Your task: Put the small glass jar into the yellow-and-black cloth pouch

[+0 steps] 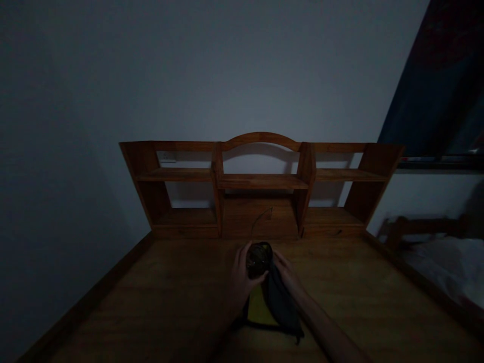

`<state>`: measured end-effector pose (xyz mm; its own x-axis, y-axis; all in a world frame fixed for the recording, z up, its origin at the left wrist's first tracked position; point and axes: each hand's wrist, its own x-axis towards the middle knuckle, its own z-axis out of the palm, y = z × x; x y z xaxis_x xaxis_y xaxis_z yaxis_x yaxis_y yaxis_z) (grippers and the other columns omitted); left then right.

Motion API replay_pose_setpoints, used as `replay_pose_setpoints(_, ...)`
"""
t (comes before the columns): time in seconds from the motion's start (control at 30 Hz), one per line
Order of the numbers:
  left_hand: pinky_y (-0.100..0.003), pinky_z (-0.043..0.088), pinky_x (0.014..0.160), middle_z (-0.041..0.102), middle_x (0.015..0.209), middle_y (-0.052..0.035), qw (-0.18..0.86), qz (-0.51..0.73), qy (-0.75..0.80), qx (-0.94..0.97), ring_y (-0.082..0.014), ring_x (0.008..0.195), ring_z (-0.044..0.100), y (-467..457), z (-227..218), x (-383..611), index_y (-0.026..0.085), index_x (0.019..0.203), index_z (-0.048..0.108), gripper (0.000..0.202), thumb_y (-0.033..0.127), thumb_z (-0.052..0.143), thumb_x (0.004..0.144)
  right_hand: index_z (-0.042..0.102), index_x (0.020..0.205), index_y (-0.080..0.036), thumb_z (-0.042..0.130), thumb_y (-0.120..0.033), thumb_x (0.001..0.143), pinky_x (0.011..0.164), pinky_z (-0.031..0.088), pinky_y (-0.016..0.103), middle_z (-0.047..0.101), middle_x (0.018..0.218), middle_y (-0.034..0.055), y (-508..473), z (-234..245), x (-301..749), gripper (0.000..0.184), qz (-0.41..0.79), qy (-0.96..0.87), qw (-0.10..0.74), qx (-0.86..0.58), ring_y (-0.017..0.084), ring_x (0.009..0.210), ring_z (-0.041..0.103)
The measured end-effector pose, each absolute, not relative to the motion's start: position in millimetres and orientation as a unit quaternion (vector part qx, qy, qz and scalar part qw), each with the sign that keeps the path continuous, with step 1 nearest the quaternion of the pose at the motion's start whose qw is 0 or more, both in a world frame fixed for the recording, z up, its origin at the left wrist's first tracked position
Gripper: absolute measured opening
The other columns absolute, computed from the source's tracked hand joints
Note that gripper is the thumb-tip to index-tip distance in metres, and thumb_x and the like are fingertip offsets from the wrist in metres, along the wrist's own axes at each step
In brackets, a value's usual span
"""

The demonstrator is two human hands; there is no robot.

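Note:
My left hand point(241, 277) is curled round a dark, rounded, glossy object point(257, 261) with brownish streaks; its kind is hard to make out in the dim light. The object is held at the mouth of a small dark grey bag point(283, 302) with a yellow-green panel point(260, 306). On the right, my right hand point(286, 272) closes on the bag's upper edge, with some fingertips hidden behind the cloth. The bag hangs or rests over the wooden desk top point(181, 292), its dark strap or hem running along the bottom.
A wooden shelf unit point(260, 181) with several compartments stands along the desk's back edge. A thin, curved cord-like line point(260, 216) shows in front of its middle panel. A wall socket point(167, 157) sits behind the left shelf. A dark window point(438, 96) is at right.

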<state>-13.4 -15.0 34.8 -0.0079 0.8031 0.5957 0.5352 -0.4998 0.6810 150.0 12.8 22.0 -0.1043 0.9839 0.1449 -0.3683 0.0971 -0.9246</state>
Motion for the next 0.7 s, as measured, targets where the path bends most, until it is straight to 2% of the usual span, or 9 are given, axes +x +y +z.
replay_pose_setpoints(0.2, -0.044, 0.044, 0.106, 0.052, 0.133, -0.0103, 0.145, 0.52, 0.499, 0.678, -0.0273, 0.125, 0.053, -12, 32, -15, 0.025, 0.139, 0.038, 0.082, 0.036, 0.078, 0.069, 0.064, 0.108, -0.029, 0.069, -0.051, 0.081, 0.099, 0.045, 0.037, 0.07, 0.113, 0.0009, -1, 39, 148, 0.035, 0.515, -0.522, 0.587, -0.343, 0.025, 0.109, 0.063)
replay_pose_setpoints(0.4, -0.046, 0.043, 0.106, 0.055, 0.133, -0.0113, 0.169, 0.532, 0.51, 0.654, -0.0277, 0.124, 0.054, -9, 26, -17, 0.023, 0.137, 0.041, 0.079, 0.042, 0.078, 0.069, 0.068, 0.105, -0.026, 0.058, -0.053, 0.089, 0.099, 0.044, 0.036, 0.069, 0.112, 0.0031, -6, 44, 147, 0.033, 0.516, -0.546, 0.568, -0.337, 0.025, 0.11, 0.061)
replay_pose_setpoints(0.57, -0.047, 0.044, 0.104, 0.056, 0.131, -0.0121, 0.176, 0.542, 0.511, 0.644, -0.0281, 0.122, 0.055, -6, 24, -16, 0.022, 0.134, 0.043, 0.076, 0.039, 0.078, 0.069, 0.069, 0.105, -0.026, 0.072, -0.046, 0.081, 0.1, 0.043, 0.037, 0.07, 0.112, 0.0034, -6, 44, 146, 0.032, 0.516, -0.555, 0.564, -0.327, 0.026, 0.112, 0.061)
replay_pose_setpoints(0.7, -0.046, 0.045, 0.104, 0.056, 0.131, -0.0115, 0.169, 0.545, 0.511, 0.643, -0.0278, 0.122, 0.056, -5, 23, -16, 0.023, 0.135, 0.043, 0.078, 0.038, 0.079, 0.068, 0.073, 0.095, -0.022, 0.076, -0.049, 0.075, 0.09, 0.048, 0.036, 0.073, 0.097, 0.0045, -4, 44, 147, 0.034, 0.505, -0.542, 0.565, -0.363, 0.027, 0.098, 0.065)
